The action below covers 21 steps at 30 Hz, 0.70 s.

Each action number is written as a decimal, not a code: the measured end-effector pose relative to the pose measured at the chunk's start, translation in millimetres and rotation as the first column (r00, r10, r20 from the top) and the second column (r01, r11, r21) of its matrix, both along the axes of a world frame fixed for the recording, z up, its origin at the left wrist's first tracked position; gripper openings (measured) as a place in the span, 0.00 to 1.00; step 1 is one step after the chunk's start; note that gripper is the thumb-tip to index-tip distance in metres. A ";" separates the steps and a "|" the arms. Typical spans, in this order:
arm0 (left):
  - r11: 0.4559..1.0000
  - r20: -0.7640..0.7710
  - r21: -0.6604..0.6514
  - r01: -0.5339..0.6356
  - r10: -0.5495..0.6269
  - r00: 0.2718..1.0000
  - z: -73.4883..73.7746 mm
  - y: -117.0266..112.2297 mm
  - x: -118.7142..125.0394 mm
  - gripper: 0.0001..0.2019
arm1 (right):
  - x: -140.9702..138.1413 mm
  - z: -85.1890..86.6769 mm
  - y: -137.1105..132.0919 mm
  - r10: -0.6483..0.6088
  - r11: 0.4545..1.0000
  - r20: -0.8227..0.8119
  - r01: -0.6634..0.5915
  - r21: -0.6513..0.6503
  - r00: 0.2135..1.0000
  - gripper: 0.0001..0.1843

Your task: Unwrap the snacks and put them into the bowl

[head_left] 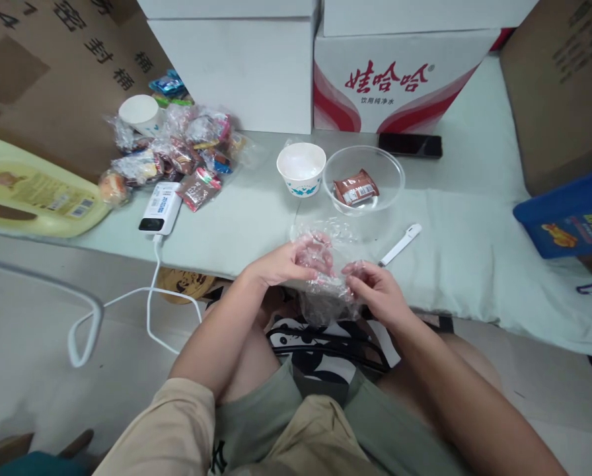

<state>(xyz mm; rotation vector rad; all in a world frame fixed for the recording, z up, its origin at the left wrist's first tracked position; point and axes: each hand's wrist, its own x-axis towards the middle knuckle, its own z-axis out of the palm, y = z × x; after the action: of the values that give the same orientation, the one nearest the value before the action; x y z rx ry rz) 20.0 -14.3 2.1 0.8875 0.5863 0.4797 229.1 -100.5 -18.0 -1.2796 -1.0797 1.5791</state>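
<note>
At the front edge of the table, a crumpled clear plastic bag (328, 301) hangs between my two hands. My left hand (312, 259) has its fingers curled within or behind the film, so the plastic partly veils them. On the other side, my right hand (372, 285) pinches the film between thumb and fingers. A white-handled knife or peeler (400, 246) lies just beyond the right hand. Behind the hands stand a paper cup (302, 173) with a blue-green pattern and a clear plastic bowl (398, 188). Inside that bowl rests a brown wrapped snack (356, 188).
Wrapped snacks (177, 149) and another paper cup (141, 114) are heaped at the back left. A white power bank (161, 208) trails a cable. Nearby are a yellow jug (38, 192), a phone (409, 145), cartons (400, 82) and a blue package (568, 215).
</note>
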 end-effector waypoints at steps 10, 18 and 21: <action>0.982 -0.226 0.180 -0.058 0.099 0.969 -23.8 -0.6 30.4 0.19 | 8.6 -3.1 5.0 -0.210 0.973 0.240 0.179 0.144 0.948 0.18; 0.967 -0.127 0.253 -0.015 0.049 0.991 -15.6 -0.1 18.8 0.22 | 20.3 -9.5 3.8 -0.227 0.951 0.008 0.220 0.217 0.974 0.21; 0.905 -0.189 0.426 -0.006 0.095 0.977 -17.0 6.4 15.4 0.14 | 22.4 -15.6 7.1 -0.239 0.939 -0.010 0.234 0.252 0.971 0.10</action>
<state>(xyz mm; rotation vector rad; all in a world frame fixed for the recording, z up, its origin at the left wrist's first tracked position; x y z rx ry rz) 35.4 -7.9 -14.9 1.3528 0.7090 0.5786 251.5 -93.4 -33.6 -1.2048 -1.0582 1.2097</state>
